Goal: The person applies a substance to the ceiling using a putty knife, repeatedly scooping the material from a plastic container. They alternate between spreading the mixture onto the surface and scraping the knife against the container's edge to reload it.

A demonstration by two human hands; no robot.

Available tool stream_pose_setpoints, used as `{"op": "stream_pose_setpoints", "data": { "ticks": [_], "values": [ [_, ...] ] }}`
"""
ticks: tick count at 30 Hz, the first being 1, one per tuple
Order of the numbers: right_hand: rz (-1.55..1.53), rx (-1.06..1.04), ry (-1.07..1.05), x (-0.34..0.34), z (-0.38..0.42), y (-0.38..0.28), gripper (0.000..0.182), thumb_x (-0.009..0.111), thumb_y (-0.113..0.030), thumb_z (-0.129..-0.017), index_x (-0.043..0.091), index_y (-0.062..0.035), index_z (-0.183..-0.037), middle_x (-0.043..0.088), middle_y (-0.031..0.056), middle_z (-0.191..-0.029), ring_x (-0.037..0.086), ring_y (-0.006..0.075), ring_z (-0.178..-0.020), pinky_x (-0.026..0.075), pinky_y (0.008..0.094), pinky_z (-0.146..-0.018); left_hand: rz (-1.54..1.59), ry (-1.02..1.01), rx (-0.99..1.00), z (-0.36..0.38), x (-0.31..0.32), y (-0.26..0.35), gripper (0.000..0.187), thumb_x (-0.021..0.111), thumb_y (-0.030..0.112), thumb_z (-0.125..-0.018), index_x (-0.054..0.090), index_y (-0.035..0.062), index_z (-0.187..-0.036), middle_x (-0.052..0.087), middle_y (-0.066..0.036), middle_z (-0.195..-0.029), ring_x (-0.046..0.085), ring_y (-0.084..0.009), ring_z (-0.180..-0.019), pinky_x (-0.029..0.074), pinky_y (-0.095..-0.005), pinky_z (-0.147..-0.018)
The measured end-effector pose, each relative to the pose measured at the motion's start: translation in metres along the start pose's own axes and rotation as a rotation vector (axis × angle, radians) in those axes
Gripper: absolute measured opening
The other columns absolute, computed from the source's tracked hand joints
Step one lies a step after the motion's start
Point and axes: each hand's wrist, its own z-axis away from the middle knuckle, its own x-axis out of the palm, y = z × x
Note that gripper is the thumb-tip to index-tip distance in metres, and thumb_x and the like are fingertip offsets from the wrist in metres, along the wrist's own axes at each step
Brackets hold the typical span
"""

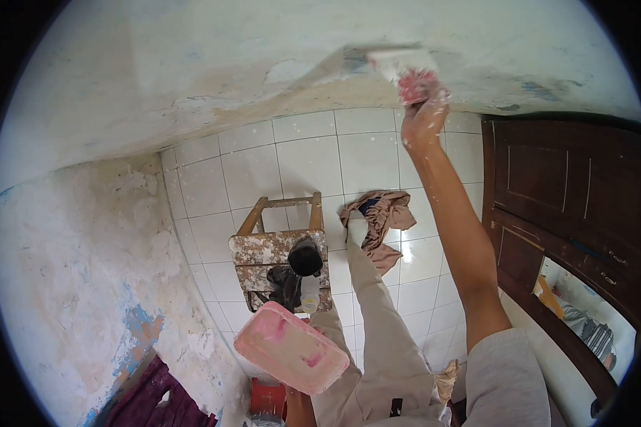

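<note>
Right hand (425, 122) is closed round a scraper (414, 80) at the wall (214, 57); probably light and stiff, so grip its handle. Pink tub (292, 349) by the lap looks bendy, support underneath. Left hand (298, 404) is mostly hidden, can't tell its grip.

The person wears a short grey sleeve (507, 377) and pale beige trousers (384, 327) with a small black patch.
</note>
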Motion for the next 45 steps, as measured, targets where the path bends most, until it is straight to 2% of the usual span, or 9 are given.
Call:
{"op": "stream_pose_setpoints", "data": {
  "ticks": [4, 10, 14, 17, 20, 28, 38, 43, 45],
  "values": [
    [0.186, 0.534, -0.009, -0.080, -0.062, 0.084, 0.020, 0.047, -0.011, -0.092, 0.058, -0.0034, -0.077, 0.068, 0.0124, -0.085, 0.065, 0.0195, -0.078, 0.055, 0.0272, -0.070, -0.067, -0.037, 0.024, -0.006, -0.013, 0.001, 0.077, 0.057, 0.045, -0.090, 0.027, -0.0025, -0.142, 0.043, -0.033, -0.133, 0.046, -0.0485, -0.121, 0.042, -0.0628, -0.099],
    [0.210, 0.238, -0.286, -0.071, -0.111, 0.096, 0.017, 0.043, -0.007, -0.092, 0.056, 0.0024, -0.086, 0.065, 0.0182, -0.091, 0.062, 0.0185, -0.075, 0.052, 0.0228, -0.065, -0.045, 0.001, 0.009, -0.004, -0.036, 0.004, 0.077, 0.055, 0.048, -0.091, 0.027, 0.0015, -0.145, 0.037, -0.028, -0.141, 0.039, -0.0480, -0.128, 0.034, -0.0651, -0.104],
    [0.084, 0.165, 0.002, -0.006, -0.075, 0.011, 0.014, 0.045, -0.007, -0.092, 0.055, 0.0005, -0.087, 0.061, 0.0137, -0.082, 0.057, 0.0188, -0.071, 0.051, 0.0273, -0.065, -0.077, -0.090, -0.038, -0.011, -0.011, -0.006, 0.076, 0.053, 0.047, -0.092, 0.026, -0.0021, -0.144, 0.042, -0.032, -0.135, 0.043, -0.0478, -0.125, 0.038, -0.0653, -0.100],
    [-0.043, -0.024, -0.132, 0.005, -0.031, -0.044, 0.012, 0.047, -0.008, -0.091, 0.055, -0.0018, -0.085, 0.061, 0.0140, -0.080, 0.060, 0.0208, -0.071, 0.052, 0.0303, -0.062, -0.003, -0.027, -0.038, -0.009, 0.005, -0.014, 0.074, 0.050, 0.047, -0.094, 0.026, -0.0024, -0.143, 0.043, -0.034, -0.133, 0.046, -0.0479, -0.123, 0.039, -0.0647, -0.099],
    [-0.116, -0.146, 0.074, -0.002, -0.008, -0.042, 0.017, 0.048, -0.010, -0.090, 0.058, -0.0017, -0.079, 0.063, 0.0107, -0.077, 0.060, 0.0213, -0.068, 0.051, 0.0316, -0.062, -0.103, -0.061, -0.005, -0.013, -0.031, 0.003, 0.090, 0.066, 0.051, -0.082, 0.024, 0.0048, -0.147, 0.032, -0.024, -0.146, 0.036, -0.0481, -0.131, 0.031, -0.0681, -0.104],
    [0.224, 0.455, -0.302, -0.075, -0.075, 0.106, 0.032, 0.036, -0.012, -0.098, 0.056, 0.0042, -0.080, 0.067, 0.0178, -0.081, 0.065, 0.0259, -0.068, 0.055, 0.0274, -0.065, -0.174, 0.008, 0.122, -0.015, -0.004, -0.025, 0.067, 0.048, 0.049, -0.094, 0.032, 0.0043, -0.142, 0.044, -0.023, -0.138, 0.050, -0.0437, -0.119, 0.041, -0.0624, -0.099],
    [0.151, -0.089, -0.109, 0.057, 0.012, -0.057, 0.019, 0.047, -0.014, -0.094, 0.059, -0.0009, -0.089, 0.064, 0.0118, -0.078, 0.063, 0.0190, -0.071, 0.051, 0.0270, -0.062, -0.181, -0.025, 0.063, 0.000, 0.000, -0.018, 0.073, 0.057, 0.046, -0.090, 0.030, 0.0052, -0.144, 0.043, -0.021, -0.140, 0.048, -0.0448, -0.120, 0.044, -0.0623, -0.096],
    [0.046, -0.165, 0.013, -0.008, 0.011, 0.012, 0.021, 0.046, -0.020, -0.097, 0.058, -0.0045, -0.089, 0.062, 0.0042, -0.082, 0.058, 0.0140, -0.075, 0.046, 0.0302, -0.066, -0.184, -0.056, 0.096, -0.002, -0.022, -0.009, 0.074, 0.056, 0.047, -0.090, 0.028, 0.0033, -0.144, 0.042, -0.025, -0.138, 0.045, -0.0478, -0.122, 0.047, -0.0622, -0.093],
    [0.269, -0.012, -0.014, -0.040, -0.007, 0.073, 0.023, 0.044, -0.016, -0.093, 0.060, -0.0019, -0.086, 0.069, 0.0152, -0.089, 0.065, 0.0205, -0.077, 0.051, 0.0267, -0.068, -0.171, -0.072, 0.116, 0.001, -0.021, -0.009, 0.076, 0.056, 0.047, -0.090, 0.027, 0.0016, -0.144, 0.042, -0.027, -0.137, 0.045, -0.0482, -0.122, 0.047, -0.0622, -0.093]
  ]
}}
